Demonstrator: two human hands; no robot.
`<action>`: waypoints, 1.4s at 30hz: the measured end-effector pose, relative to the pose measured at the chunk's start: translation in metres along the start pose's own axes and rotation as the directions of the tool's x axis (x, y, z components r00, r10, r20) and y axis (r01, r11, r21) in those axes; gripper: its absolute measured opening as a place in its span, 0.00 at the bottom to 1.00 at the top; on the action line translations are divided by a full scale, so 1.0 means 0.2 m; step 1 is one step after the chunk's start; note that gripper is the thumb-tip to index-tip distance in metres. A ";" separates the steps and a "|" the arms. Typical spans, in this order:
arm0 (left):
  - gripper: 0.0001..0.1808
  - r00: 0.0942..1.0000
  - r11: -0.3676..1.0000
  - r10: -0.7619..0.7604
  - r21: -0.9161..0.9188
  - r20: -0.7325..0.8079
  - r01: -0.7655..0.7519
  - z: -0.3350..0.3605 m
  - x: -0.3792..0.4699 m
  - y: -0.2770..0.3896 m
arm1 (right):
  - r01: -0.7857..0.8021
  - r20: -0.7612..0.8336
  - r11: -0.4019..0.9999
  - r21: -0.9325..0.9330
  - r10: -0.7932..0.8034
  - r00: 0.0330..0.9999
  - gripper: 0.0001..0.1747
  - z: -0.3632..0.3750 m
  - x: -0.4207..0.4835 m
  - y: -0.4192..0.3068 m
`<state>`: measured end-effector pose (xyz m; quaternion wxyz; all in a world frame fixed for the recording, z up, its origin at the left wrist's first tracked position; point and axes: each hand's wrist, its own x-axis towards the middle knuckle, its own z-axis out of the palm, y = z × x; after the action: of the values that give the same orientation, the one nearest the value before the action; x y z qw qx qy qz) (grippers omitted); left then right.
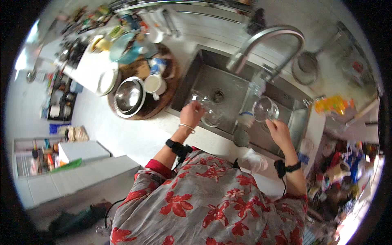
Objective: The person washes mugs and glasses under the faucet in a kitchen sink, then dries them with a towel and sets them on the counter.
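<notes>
At the right basin (291,107) of the steel sink, my right hand (279,133) grips a clear glass cup (264,109) near its lower edge, with the cup's round mouth facing up. Over the near left part of the left basin (231,81) is my left hand (192,114), its fingers drawn together. Clear glassware (212,118) shows beside those fingers, and more glass lies just beyond them. Motion blur hides whether the left fingers grip any of it. The steel faucet (269,33) arches over the sink, its spout above the left basin.
Left of the sink, a round wooden board (171,92) carries steel bowls (128,96), a white mug (155,85) and a blue-green basin (122,49). A clear bottle (257,85) stands near the divider. An orange packet (333,105) and a pan (305,68) sit at right.
</notes>
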<state>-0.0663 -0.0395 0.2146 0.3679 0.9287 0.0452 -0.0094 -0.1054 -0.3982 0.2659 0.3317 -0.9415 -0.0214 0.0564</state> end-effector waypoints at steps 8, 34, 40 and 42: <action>0.12 0.978 0.890 -0.210 -0.415 -0.002 0.190 -0.08 -0.17 -0.08 | -0.101 0.122 0.947 0.305 0.066 0.990 0.26 0.16 -0.01 -0.15; 0.07 0.824 0.740 -0.542 -0.560 -0.167 0.373 -0.80 -0.93 -1.34 | -0.396 0.419 -0.292 0.871 0.018 0.908 0.17 1.16 0.05 -1.25; 0.07 0.770 0.601 -0.623 -0.713 -0.137 0.360 -0.99 -1.01 -1.47 | -0.114 0.105 0.088 0.990 0.099 0.990 0.15 1.52 0.29 -1.39; 0.07 0.773 0.605 -0.619 -0.712 -0.139 0.357 -1.01 -1.02 -1.50 | -0.067 0.053 0.119 0.991 0.111 0.992 0.17 1.59 0.33 -1.43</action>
<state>-0.2993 0.3010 0.1682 0.6323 0.6750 0.3714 0.0812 -0.0793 0.0278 0.1936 0.8674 -0.4869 0.0827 0.0603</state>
